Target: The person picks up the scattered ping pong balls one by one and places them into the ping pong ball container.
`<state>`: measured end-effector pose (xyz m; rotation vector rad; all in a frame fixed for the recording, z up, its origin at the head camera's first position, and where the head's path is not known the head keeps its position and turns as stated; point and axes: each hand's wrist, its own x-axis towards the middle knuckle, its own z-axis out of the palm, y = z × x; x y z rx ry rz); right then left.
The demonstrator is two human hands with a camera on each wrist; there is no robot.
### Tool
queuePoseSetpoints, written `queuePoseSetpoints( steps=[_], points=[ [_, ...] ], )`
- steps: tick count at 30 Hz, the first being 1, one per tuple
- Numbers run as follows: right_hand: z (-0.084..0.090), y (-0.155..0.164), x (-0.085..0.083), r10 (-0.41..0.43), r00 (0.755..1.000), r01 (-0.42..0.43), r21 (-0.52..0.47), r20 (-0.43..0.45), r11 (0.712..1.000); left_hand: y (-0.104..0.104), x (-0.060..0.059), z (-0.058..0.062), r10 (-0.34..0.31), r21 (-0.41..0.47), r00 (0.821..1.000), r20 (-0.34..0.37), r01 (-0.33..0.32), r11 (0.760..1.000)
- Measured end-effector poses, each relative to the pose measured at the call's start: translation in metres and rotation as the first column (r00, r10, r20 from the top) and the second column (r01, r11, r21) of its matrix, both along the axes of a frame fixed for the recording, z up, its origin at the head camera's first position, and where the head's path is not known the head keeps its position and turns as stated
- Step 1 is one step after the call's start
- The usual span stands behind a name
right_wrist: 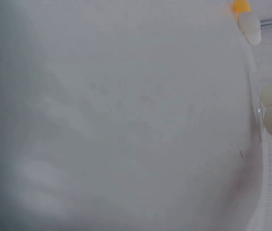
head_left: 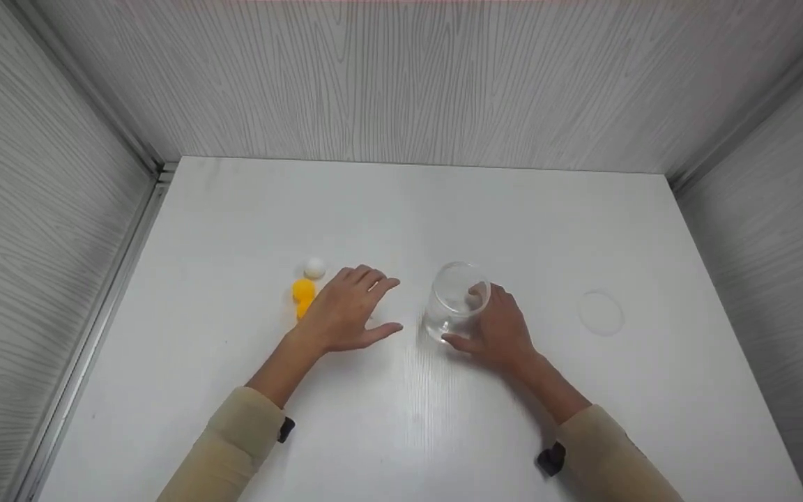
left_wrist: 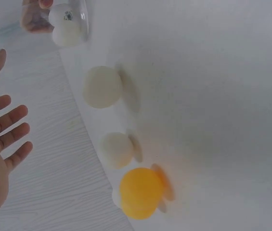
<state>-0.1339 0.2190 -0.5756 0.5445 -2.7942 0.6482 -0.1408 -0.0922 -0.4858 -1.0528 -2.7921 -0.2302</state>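
My right hand (head_left: pixel 502 324) grips a clear jar (head_left: pixel 449 310) from its right side, thumb and fingers round the wall. Its mouth is uncovered and tilts up toward the head camera. Two white table tennis balls (left_wrist: pixel 66 32) sit inside at the bottom, one with a printed mark. To the jar's left, my left hand (head_left: pixel 346 314) hovers with fingers and thumb spread, holding nothing. Beyond and beside it lie loose balls: a white ball (head_left: pixel 314 268) and orange balls (head_left: pixel 304 290), partly covered by the hand. The left wrist view shows further white balls (left_wrist: pixel 102 87) on the table.
A thin clear round lid or ring (head_left: pixel 600 312) lies flat on the white table (head_left: pixel 408 432), right of my right hand. Wood-grain panels (head_left: pixel 401 84) stand behind the table and along both sides.
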Motion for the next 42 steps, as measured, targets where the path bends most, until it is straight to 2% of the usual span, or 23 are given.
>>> queuePoseSetpoints(
  steps=[11, 16, 24, 42],
  points=[
    [0.000, 0.000, 0.000, 0.012, 0.999, -0.012, 0.020, -0.036, 1.000, -0.015, 0.005, -0.015, 0.009, -0.100, 0.999, -0.046, -0.014, 0.995],
    [0.000, -0.001, 0.000, 0.016, 0.998, -0.014, 0.033, -0.063, 0.999, -0.021, 0.008, -0.022, 0.008, -0.114, 0.998, -0.058, -0.014, 0.993],
    [0.000, 0.000, 0.000, 0.016, 0.999, -0.015, 0.016, -0.052, 1.000, -0.029, 0.013, -0.033, 0.027, -0.105, 1.000, -0.011, -0.028, 0.994],
    [-0.004, 0.002, -0.002, 0.021, 0.999, -0.022, -0.014, -0.033, 1.000, -0.035, 0.016, -0.052, 0.004, -0.142, 0.998, -0.060, -0.012, 0.990]
  ],
)
